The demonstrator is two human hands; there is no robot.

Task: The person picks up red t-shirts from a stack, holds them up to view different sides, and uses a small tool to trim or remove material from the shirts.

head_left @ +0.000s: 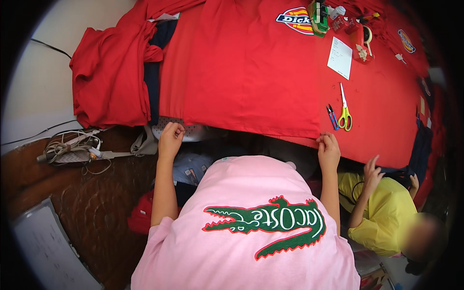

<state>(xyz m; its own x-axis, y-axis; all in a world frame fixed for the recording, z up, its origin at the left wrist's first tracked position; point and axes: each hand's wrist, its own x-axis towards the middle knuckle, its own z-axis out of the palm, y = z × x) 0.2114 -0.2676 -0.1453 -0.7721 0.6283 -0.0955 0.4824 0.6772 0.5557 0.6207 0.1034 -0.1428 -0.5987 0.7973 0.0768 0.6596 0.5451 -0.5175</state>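
Note:
A red T-shirt (251,72) lies spread over the red-covered table, its hem running along the near edge and a printed badge at its upper right. My right hand (329,150) is closed in a pinch on the hem's right corner. Just off the hem's left corner is my left hand (171,139), its fingers curled together with no cloth visible in them. Beyond my right hand, yellow-handled scissors (345,113) and small blue thread snips (332,116) lie side by side on the table.
Left of the shirt sits a heap of red cloth (111,77). Farther right are a white paper slip (340,58), a red tape dispenser (362,46) and a green tool (319,19). A co-worker in yellow (386,212) sits close on my right. Coiled cords (72,147) lie at left.

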